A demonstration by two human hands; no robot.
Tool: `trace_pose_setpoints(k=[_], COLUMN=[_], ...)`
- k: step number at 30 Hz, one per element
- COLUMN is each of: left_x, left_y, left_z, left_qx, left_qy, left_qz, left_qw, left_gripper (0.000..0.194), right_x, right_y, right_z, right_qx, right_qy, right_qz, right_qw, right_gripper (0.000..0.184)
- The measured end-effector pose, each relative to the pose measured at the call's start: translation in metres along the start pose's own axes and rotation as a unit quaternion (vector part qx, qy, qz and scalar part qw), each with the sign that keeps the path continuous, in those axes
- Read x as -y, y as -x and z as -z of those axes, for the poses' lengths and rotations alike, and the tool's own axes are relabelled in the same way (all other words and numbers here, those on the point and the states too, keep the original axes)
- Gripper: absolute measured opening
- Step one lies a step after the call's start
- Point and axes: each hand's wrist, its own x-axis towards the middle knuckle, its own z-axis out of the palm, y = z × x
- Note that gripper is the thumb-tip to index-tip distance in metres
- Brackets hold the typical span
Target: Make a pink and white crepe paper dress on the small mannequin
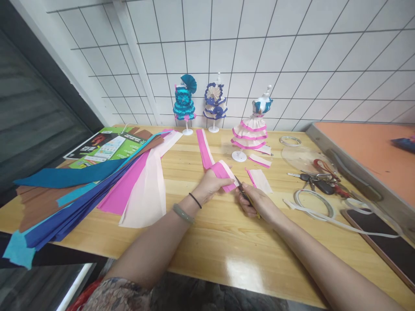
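My left hand is closed on a pink and cream crepe paper strip, whose free length runs back over the table. In my right hand is a pair of scissors, with dark blades at the strip's right edge; a bit of yellow handle shows below the fingers. Just beyond my hands stands a small dress form on a white base, wearing a tiered cream skirt with pink edging and a blue top. Short cut pieces of cream and pink paper lie to the right of the strip.
Long crepe paper sheets fan across the left side, over a green printed packet. Two decorated dress forms, one teal and one blue and cream, stand by the tiled wall. Keys, a tape roll and a phone lie right.
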Motion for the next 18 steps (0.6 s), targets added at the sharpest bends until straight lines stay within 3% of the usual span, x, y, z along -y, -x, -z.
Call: trace_pose_setpoints(k=[11,18], left_x=[-0.0057,-0.0035], left_y=[0.0012,0.0013], left_z=[-0.0020,-0.0031], left_qx=[-0.016,-0.018], left_qy=[0.050,0.007], left_qz=[0.005,0.011], left_qw=[0.999,1.000], left_gripper=[0.053,0.052], right_x=[-0.0028,-0.0048], right_y=[-0.0011,-0.0012], right_z=[0.0006,0.0013], right_qx=[-0.004,0.006], right_qy=[0.000,0.003], right_qz=[0.005,0.010], right_qw=[1.000,1.000], right_gripper=[0.042,0.039])
